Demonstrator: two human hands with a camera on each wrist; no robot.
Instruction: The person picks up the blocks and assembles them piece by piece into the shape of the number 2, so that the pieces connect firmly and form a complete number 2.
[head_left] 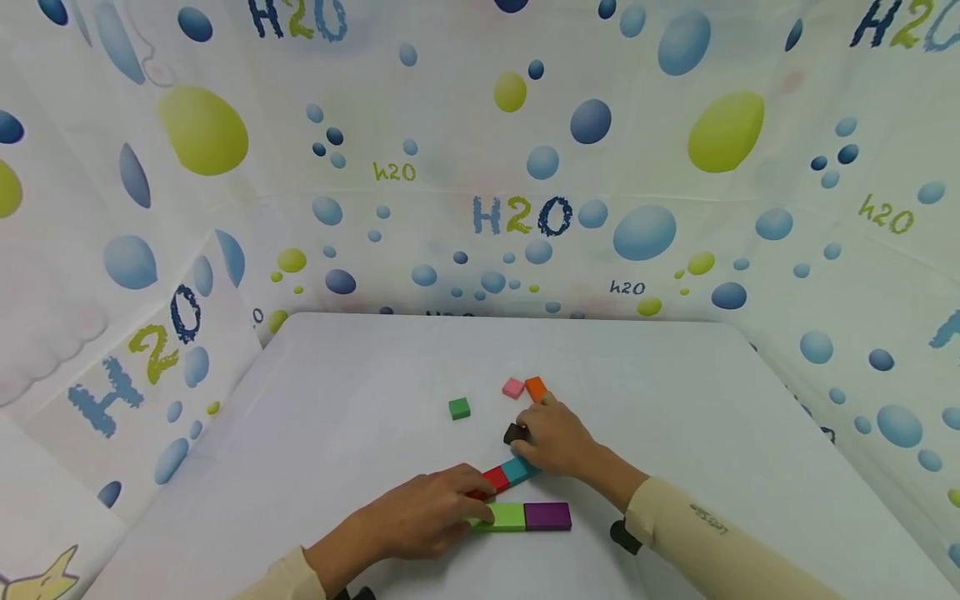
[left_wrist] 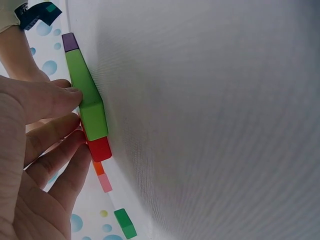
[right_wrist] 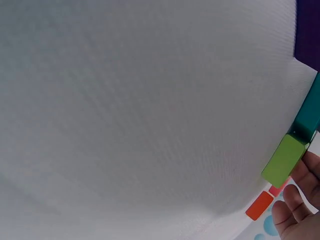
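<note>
You can count eight rectangular blocks from the head — one pink block [head_left: 513, 387], one orange block [head_left: 535, 387], one mid-green block [head_left: 459, 408], one near-black block [head_left: 514, 433], one red block [head_left: 497, 478], one teal block [head_left: 517, 471], one lime-green block [head_left: 509, 517], one purple block [head_left: 547, 517] — plus one left grip [head_left: 435, 512], one right grip [head_left: 558, 437] and one white tabletop [head_left: 337, 375]. You cannot tell whether the right wrist's lime-green block is another.

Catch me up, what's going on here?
Someone is working at a white table. The left hand touches a lime block and a red block. A purple block adjoins the lime one; a teal block adjoins the red one. The right hand partly covers the teal block, with a black block close by; whether it grips anything is unclear. A green block, a pink block and an orange block lie farther out.
</note>
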